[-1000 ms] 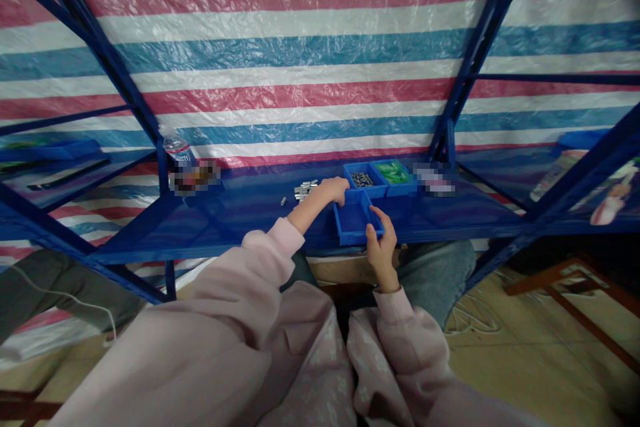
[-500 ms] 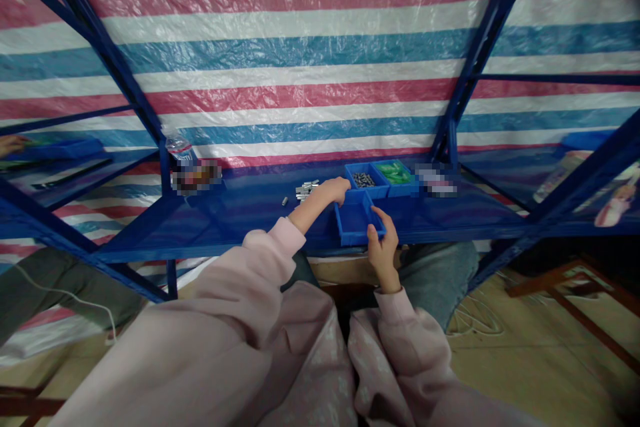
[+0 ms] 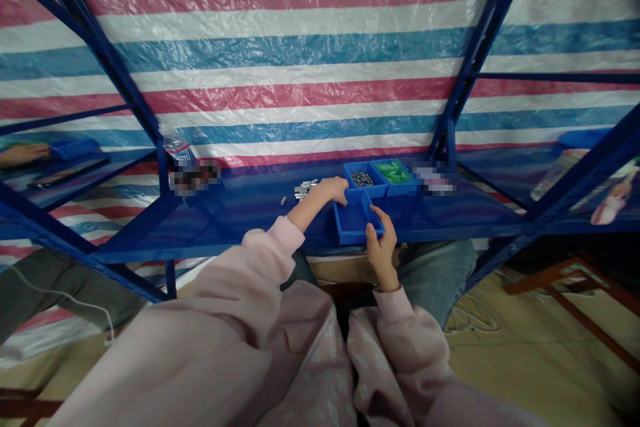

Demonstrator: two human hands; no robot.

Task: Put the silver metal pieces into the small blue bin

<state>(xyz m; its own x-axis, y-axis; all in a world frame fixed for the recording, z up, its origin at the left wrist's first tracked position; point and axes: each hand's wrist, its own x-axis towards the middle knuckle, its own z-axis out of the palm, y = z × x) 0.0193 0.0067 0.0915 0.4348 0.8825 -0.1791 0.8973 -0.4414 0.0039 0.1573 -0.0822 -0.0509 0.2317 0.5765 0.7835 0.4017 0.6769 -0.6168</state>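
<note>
A shallow blue plastic bin with nothing seen in it sits at the shelf's front edge. My left hand is at its far left corner, thumb over the rim, the other fingers partly hidden. On the right side, my right hand grips the bin's wall between thumb and fingers. Touching or close behind it stands a second blue bin holding small dark metal parts. To its right, another blue bin contains green pieces. Silver metal cylinders lie loose left of my left hand, one apart from the pile.
A plastic bottle and a blurred-out item stand at the shelf's left end. Another blurred-out item lies right of the bins. Blue frame posts bound both sides. Another person's hand shows at far left.
My left thumb now shows over the front bin's rim, where it was less visible before. The bin and my right hand stay nearly still. The other person's hand reaches further right.
</note>
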